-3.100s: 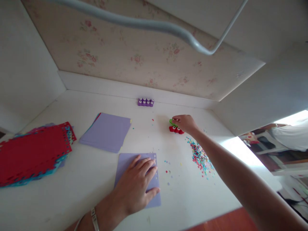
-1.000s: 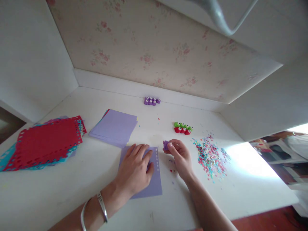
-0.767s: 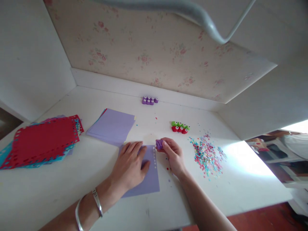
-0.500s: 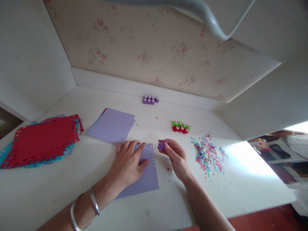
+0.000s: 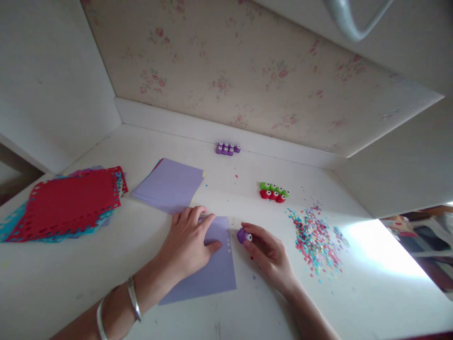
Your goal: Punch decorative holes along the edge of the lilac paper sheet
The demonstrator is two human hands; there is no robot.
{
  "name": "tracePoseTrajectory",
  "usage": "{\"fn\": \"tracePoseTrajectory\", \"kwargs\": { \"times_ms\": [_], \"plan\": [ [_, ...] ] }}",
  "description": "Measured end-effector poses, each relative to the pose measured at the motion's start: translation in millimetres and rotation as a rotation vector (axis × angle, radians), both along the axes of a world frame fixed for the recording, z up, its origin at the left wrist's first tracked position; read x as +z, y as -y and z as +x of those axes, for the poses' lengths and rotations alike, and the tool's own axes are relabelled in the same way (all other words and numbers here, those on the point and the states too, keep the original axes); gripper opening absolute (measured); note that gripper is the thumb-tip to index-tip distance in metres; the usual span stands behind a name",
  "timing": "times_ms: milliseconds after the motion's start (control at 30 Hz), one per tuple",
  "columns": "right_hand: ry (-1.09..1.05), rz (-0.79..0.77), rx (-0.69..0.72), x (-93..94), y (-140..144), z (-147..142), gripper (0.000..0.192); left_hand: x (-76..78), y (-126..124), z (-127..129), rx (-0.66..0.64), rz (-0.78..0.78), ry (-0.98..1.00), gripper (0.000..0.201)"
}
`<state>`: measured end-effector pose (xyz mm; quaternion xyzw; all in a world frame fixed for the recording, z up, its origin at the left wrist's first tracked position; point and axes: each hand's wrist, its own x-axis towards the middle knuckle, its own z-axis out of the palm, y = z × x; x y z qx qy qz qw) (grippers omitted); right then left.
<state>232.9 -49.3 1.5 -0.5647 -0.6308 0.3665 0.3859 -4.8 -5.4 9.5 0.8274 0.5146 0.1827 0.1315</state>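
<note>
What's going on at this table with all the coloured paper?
A person's left hand lies flat on a lilac paper sheet with a row of small holes along its right edge. The right hand holds a small purple punch at that edge. More punches, a confetti pile and red punched sheets lie on the white table.

- white worktop [image 5: 106, 283], bare patches front left
- stack of red and blue punched sheets [image 5: 67, 203] at far left, edges cut with holes
- pile of plain lilac paper [image 5: 170, 185] behind centre, a yellow and a red sheet edge peeking out under it
- cluster of purple mini punches [image 5: 227, 148] by the back wall
- green and red mini punches [image 5: 274, 192] in two rows, right of centre
- heap of coloured confetti bits [image 5: 316, 236] on the right
- floral wallpaper panel [image 5: 230, 80] behind
</note>
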Motion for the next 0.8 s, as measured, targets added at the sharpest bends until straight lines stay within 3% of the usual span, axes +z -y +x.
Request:
{"fn": "tracePoseTrajectory", "kwargs": {
  "times_ms": [133, 400, 600, 800],
  "plan": [
    [0.010, -0.004, 0.041, -3.4, -1.2, 4.7, 0.019, 2.3, -2.1, 0.3, 0.005, 0.002, -0.012, 0.062],
    [-0.022, -0.007, 0.032, 1.5, -2.7, 2.0, 0.018, 1.0, -5.8, 0.3, -0.001, -0.013, 0.071, 0.054],
    [0.039, 0.018, 0.077, 7.1, -3.6, 0.2, 0.017, 0.5, -10.2, -0.8, -0.015, 0.012, 0.169, 0.033],
    [0.071, 0.022, 0.065, 9.0, -3.9, -1.1, 0.018, 1.4, -9.7, -2.0, 0.029, -0.028, 0.230, 0.034]
  ]
}}
